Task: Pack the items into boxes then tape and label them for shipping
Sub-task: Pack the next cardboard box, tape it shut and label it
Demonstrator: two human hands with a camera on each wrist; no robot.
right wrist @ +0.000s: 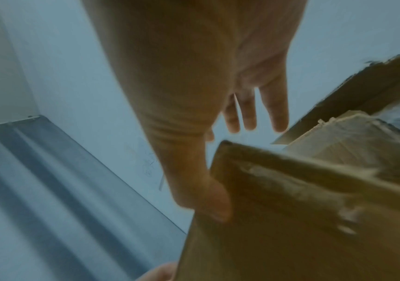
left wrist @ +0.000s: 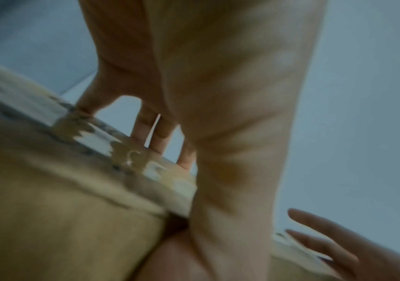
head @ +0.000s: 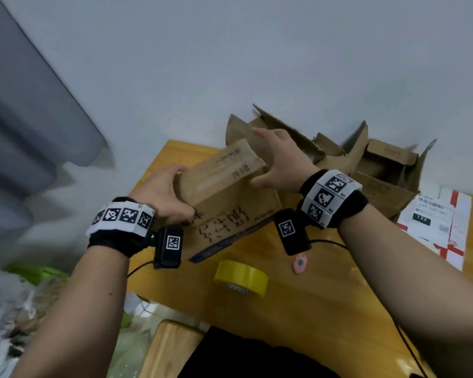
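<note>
A brown cardboard box [head: 230, 216] with black handwriting stands on the wooden table [head: 311, 309], tilted toward me. Its top flap [head: 221, 170] is folded over. My left hand [head: 164, 192] grips the flap's left end, fingers [left wrist: 160, 133] over the far edge and thumb on the near side. My right hand [head: 279, 162] is at the flap's right end with fingers [right wrist: 249, 114] straight and free in the air; only its thumb [right wrist: 215, 205] presses the cardboard edge [right wrist: 290, 218]. A yellow tape roll [head: 241, 278] lies in front of the box. White shipping labels [head: 434, 222] lie at the right.
Several other open cardboard boxes [head: 380, 165] crowd the back right against the wall. A small pink cutter [head: 300, 264] lies near the tape. A grey curtain [head: 25, 132] hangs at the left, with plastic bags [head: 17, 304] on the floor below. Wrist cables trail over the table.
</note>
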